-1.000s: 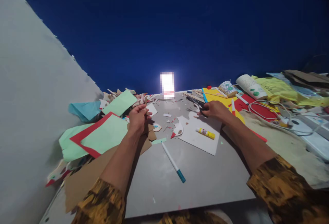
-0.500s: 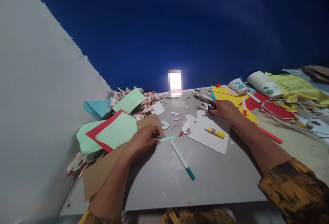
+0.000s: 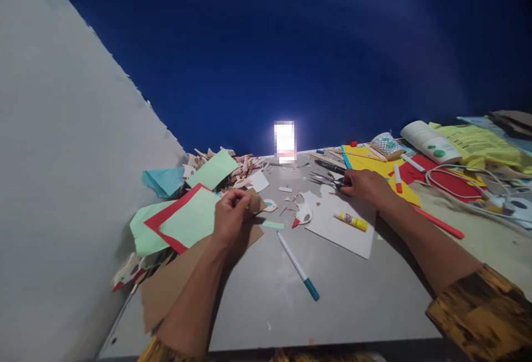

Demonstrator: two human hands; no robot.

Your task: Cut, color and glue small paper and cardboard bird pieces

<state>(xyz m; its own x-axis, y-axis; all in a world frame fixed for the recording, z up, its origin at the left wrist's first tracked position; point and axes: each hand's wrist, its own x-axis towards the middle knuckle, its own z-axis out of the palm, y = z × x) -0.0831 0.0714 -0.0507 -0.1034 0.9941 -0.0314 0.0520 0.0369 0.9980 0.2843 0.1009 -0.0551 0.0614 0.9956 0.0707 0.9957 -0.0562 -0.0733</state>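
Observation:
My left hand [image 3: 231,212] is closed in a pinch at the left of the table, on a small piece of brown cardboard [image 3: 256,201] that is partly hidden behind the fingers. Under that forearm lies a larger brown cardboard sheet [image 3: 174,284]. At the right, my right hand [image 3: 363,185] has its fingers closed at the dark handles of a pair of scissors [image 3: 324,179], blades pointing left. A slim black tool [image 3: 330,167] lies just behind them. Near this hand, a yellow glue stick [image 3: 352,221] rests on a white sheet [image 3: 343,238].
A white marker with a teal end [image 3: 298,266] lies mid-table. Beside the white sheet is a bird-shaped cutout [image 3: 304,210]. Green paper [image 3: 195,215] and cutouts pile up at left. Yellow paper [image 3: 361,159], paper cups [image 3: 430,141] and a white cable [image 3: 449,187] crowd the right.
My left hand has moved up and slightly left, and the small cardboard piece has tilted up with it. My right hand stays at the scissors. The view has shifted slightly.

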